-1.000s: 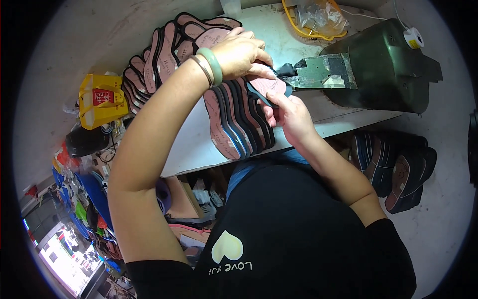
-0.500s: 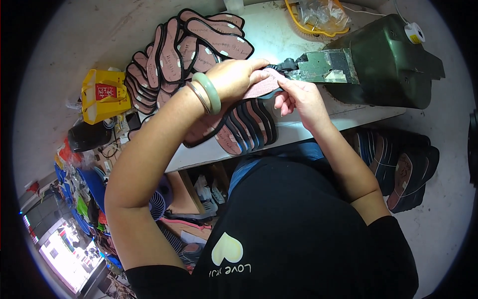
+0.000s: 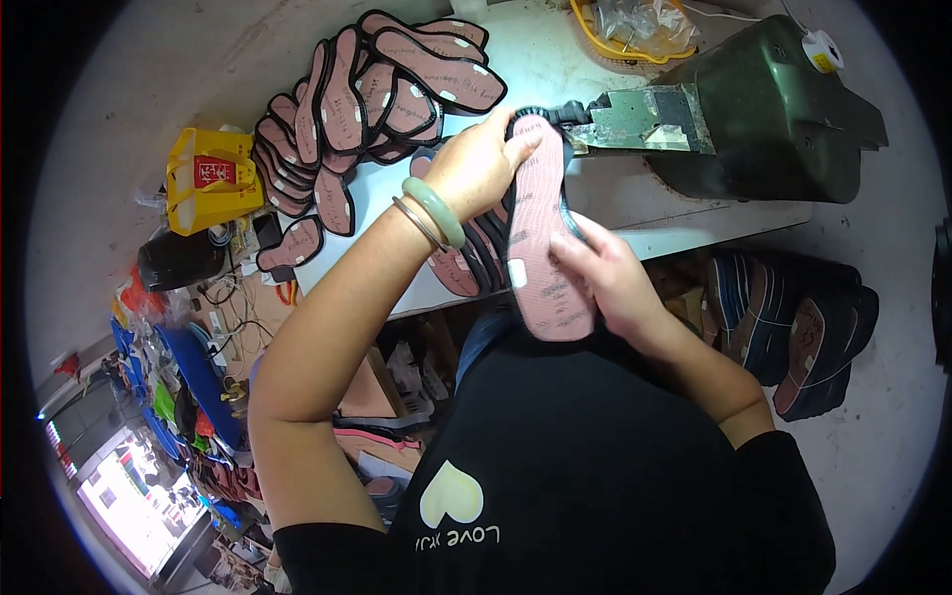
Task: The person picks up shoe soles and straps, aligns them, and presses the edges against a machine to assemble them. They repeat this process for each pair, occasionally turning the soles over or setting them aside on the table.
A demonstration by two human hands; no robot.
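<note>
Both hands hold one pink shoe sole (image 3: 543,228) with a black rim, upright over the white table's (image 3: 635,203) front edge. My left hand (image 3: 478,164), with a green bangle on its wrist, grips the sole's upper end, close to the grey metal nose (image 3: 640,121) of a dark green machine (image 3: 783,104). My right hand (image 3: 605,278) grips its lower end from the right. A fanned stack of similar soles (image 3: 474,258) lies on the table just behind the held one.
A big pile of pink soles (image 3: 377,89) covers the table's far left. A yellow bag (image 3: 203,178) and cables sit left of the table. A yellow basket (image 3: 635,25) stands at the back. More soles (image 3: 793,327) are stacked lower right.
The sole has come away from the machine's nose and turned upright, toward my body. My right hand slid down to its lower end; my left hand stayed at its top.
</note>
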